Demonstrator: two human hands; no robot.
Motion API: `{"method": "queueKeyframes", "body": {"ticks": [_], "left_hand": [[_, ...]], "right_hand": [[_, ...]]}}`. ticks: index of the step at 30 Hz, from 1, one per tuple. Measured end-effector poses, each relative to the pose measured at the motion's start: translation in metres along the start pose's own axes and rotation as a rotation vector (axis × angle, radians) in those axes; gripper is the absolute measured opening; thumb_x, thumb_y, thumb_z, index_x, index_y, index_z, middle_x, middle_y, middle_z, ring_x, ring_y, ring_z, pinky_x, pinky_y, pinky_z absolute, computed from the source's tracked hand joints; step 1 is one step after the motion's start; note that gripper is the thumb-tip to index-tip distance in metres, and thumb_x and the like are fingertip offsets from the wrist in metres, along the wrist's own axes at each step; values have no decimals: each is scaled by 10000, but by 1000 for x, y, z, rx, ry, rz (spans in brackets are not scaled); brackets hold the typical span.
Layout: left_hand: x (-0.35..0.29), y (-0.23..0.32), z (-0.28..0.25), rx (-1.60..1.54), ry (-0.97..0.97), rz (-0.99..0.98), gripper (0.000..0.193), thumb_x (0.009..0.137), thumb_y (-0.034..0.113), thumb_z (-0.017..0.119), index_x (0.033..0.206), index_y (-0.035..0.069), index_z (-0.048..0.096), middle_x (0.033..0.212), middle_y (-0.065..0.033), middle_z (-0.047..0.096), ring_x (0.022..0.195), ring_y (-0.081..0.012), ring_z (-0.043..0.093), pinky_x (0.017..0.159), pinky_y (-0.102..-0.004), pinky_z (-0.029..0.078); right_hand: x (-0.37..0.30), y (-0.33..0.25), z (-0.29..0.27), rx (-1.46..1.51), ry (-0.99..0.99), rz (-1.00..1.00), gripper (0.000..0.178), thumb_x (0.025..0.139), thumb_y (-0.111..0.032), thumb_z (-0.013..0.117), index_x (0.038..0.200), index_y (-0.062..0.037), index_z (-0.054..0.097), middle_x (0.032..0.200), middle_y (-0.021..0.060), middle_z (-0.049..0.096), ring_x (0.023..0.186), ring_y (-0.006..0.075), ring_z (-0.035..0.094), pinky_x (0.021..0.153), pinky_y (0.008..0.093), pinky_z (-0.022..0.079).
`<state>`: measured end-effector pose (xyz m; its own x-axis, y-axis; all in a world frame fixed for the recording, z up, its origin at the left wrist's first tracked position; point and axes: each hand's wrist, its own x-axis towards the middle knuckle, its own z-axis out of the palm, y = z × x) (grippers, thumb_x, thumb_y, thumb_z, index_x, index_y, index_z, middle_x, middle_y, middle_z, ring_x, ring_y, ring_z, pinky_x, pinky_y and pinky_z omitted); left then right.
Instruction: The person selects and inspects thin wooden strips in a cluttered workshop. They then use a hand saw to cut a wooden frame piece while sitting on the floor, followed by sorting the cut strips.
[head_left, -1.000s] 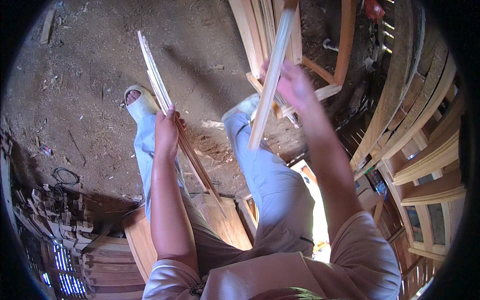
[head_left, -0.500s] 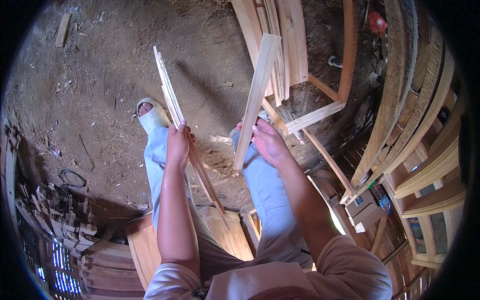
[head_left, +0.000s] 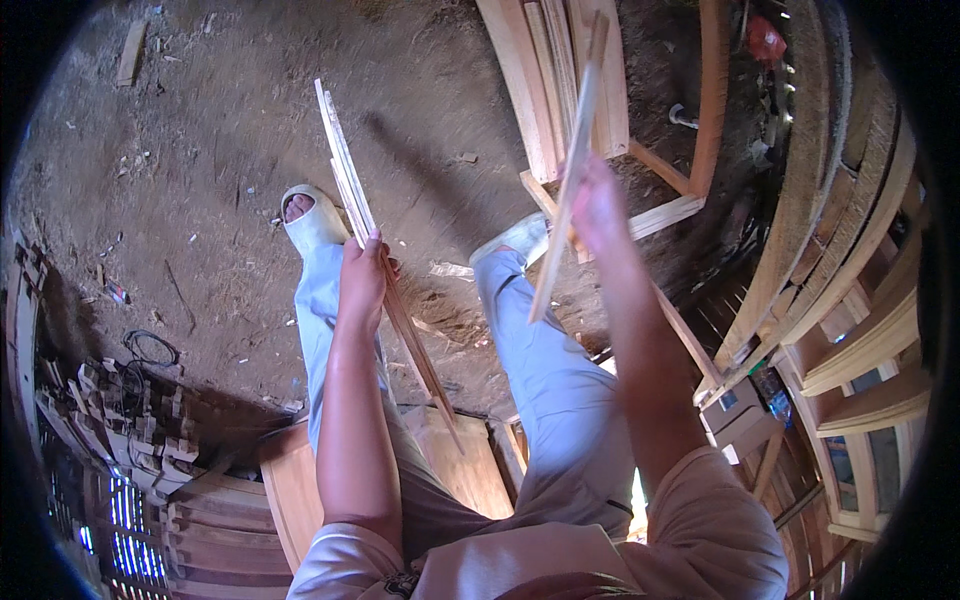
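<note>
My left hand (head_left: 363,278) is closed around several thin wooden strips (head_left: 345,190), which slant from the upper left down past my wrist. In my right hand (head_left: 598,208), blurred by motion, is a single pale wooden slat (head_left: 566,205), held near its middle and tilted nearly upright. The slat passes in front of a stack of long boards (head_left: 535,95) lying on a wooden frame (head_left: 655,215) at the far right. My right fingers are partly hidden behind the slat and smeared.
My sandalled feet stand on an earth floor (head_left: 230,250) strewn with chips. Curved timbers (head_left: 800,230) lean along the right side. Small wood offcuts (head_left: 120,420) are piled at the lower left, near a coil of dark cable (head_left: 150,348). A wooden seat (head_left: 285,490) is beneath me.
My right hand has moved right and away from me with the slat, which is now turned more edge-on. The left hand keeps its strips almost in place.
</note>
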<state>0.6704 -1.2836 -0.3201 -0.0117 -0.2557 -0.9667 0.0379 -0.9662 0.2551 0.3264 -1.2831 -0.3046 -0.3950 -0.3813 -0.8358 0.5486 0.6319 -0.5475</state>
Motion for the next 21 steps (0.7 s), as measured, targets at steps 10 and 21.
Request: {"method": "queueKeyframes", "body": {"ticks": [10, 21], "left_hand": [[3, -7, 14, 50, -49, -8, 258, 1036, 333, 559, 971, 85, 529, 755, -20, 526, 609, -147, 557, 552, -308, 481], [-6, -3, 19, 117, -15, 9, 233, 1049, 314, 536, 1035, 81, 525, 803, -30, 543, 642, -163, 579, 586, -319, 492]], "right_hand": [[281, -117, -50, -201, 6, -512, 123, 916, -74, 637, 1034, -49, 655, 905, 37, 653, 890, 160, 628, 801, 309, 522], [222, 3, 39, -1097, 297, -842, 460, 814, -185, 719, 1234, -17, 641, 1158, 266, 618, 1106, 424, 606, 958, 448, 500]]}}
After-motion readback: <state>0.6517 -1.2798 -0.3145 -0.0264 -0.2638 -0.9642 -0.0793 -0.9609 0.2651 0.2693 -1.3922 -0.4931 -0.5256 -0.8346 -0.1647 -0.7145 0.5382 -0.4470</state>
